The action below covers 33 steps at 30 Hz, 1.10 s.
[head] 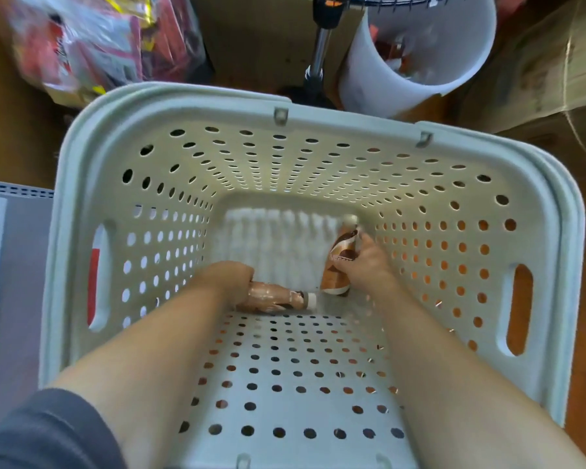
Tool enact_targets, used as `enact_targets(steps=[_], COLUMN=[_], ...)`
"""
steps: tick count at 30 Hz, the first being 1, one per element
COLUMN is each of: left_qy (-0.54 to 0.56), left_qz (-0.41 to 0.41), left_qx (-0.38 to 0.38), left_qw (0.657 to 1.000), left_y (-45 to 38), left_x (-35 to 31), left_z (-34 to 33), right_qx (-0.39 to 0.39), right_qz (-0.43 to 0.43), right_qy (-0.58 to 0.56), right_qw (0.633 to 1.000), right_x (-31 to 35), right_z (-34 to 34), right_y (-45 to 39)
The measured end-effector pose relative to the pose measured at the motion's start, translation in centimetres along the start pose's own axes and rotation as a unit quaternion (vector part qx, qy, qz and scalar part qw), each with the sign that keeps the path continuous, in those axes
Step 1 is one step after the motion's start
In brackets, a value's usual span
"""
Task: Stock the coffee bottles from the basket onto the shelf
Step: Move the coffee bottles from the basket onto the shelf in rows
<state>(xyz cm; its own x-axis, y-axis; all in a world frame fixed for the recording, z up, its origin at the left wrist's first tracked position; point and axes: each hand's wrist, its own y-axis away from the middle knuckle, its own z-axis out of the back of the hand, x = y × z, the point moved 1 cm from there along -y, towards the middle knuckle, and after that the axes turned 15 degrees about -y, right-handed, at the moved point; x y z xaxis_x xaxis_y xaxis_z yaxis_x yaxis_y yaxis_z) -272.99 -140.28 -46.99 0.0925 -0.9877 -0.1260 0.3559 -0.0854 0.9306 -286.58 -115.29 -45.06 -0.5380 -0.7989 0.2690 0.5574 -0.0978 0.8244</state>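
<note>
Inside basket point(92, 157): two coffee bottles, left hand point(229, 277) grips one point(278, 301), right hand point(366, 262) other point(339, 262).

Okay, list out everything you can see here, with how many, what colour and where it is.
Basket: one, pale grey-white, perforated, fills the middle of the view.
Coffee bottles: two, brown with white caps, at the basket's bottom; left bottle lies on its side, right bottle lies lengthwise, cap away from the person.
Bucket: one, white, beyond the basket's far right corner, with blurred items inside.
Plastic bag: one, clear, holding red and pink packets, far left.
Cardboard boxes: brown, far right; count unclear.
Metal pole: one, silver, between bag and bucket.
Shelf edge: grey-white, left of the basket.
Sleeve: dark grey, bottom left.
Left hand: grips the left bottle.
Right hand: grips the right bottle.
</note>
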Motion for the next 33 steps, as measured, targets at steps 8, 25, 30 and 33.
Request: enact_targets(steps=[8, 25, 30, 33], left_qy=[-0.049, 0.349, 0.416, 0.456], left_qz=[-0.03, -0.018, -0.05, -0.05], left_qx=[-0.063, -0.023, -0.03, -0.028], left_qw=[0.996, 0.937, 0.907, 0.888], left_y=[-1.1, -1.9, -2.4, -2.5], left_x=[-0.5, 0.3, -2.3, -2.8], left_z=[-1.3, 0.4, 0.7, 0.7], right_qx=[0.071, 0.078, 0.111, 0.122], right_qz=[-0.008, -0.005, 0.031, 0.041], right_qy=[-0.035, -0.084, -0.082, -0.076], right_qw=[0.997, 0.993, 0.99, 0.989], right_x=[-0.1, -0.5, -0.2, 0.0], right_z=[-3.1, -2.8, -3.7, -3.9], right_y=[-0.1, -0.1, 0.2, 0.3])
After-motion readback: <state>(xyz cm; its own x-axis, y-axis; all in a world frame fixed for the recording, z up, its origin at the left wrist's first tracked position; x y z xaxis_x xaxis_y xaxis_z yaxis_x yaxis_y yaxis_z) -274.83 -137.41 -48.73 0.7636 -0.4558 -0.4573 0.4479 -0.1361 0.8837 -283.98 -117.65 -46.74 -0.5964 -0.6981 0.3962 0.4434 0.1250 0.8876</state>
